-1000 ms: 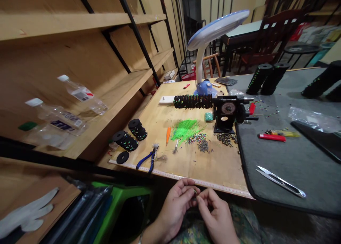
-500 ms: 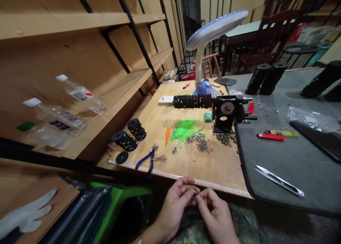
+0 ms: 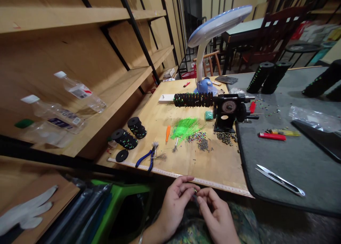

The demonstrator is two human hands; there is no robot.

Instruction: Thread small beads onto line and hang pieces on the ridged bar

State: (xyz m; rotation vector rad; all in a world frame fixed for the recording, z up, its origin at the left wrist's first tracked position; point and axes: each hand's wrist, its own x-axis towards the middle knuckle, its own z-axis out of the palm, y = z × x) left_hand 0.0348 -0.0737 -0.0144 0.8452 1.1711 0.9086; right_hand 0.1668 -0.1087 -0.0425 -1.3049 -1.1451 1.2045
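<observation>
Just in front of the table's near edge, over my lap, my left hand (image 3: 174,205) is closed in a pinch. My right hand (image 3: 216,213) is pinched too, its fingertips almost touching the left ones. Between them a tiny piece with a yellow-green tip (image 3: 195,190) shows; the rest is hidden by the fingers, so its kind is unclear. On the table beyond lie a pile of green strands (image 3: 186,127), small coloured beads (image 3: 197,136), small grey pieces (image 3: 203,145), brass-coloured bits (image 3: 225,138), an orange-handled tool (image 3: 167,133) and blue-handled pliers (image 3: 149,158).
A black winding machine (image 3: 226,109) carries a row of black foam spools (image 3: 193,99) below a lamp (image 3: 220,25). More foam spools (image 3: 124,139) stand at left. Thread snips (image 3: 279,180) and a red lighter (image 3: 271,136) lie on the grey mat (image 3: 266,155). A ruler strip (image 3: 213,184) lines the front edge.
Both hands stay together in nearly the same place, with slight finger movement around the tiny piece. The view has shifted a little. Nothing on the table has moved.
</observation>
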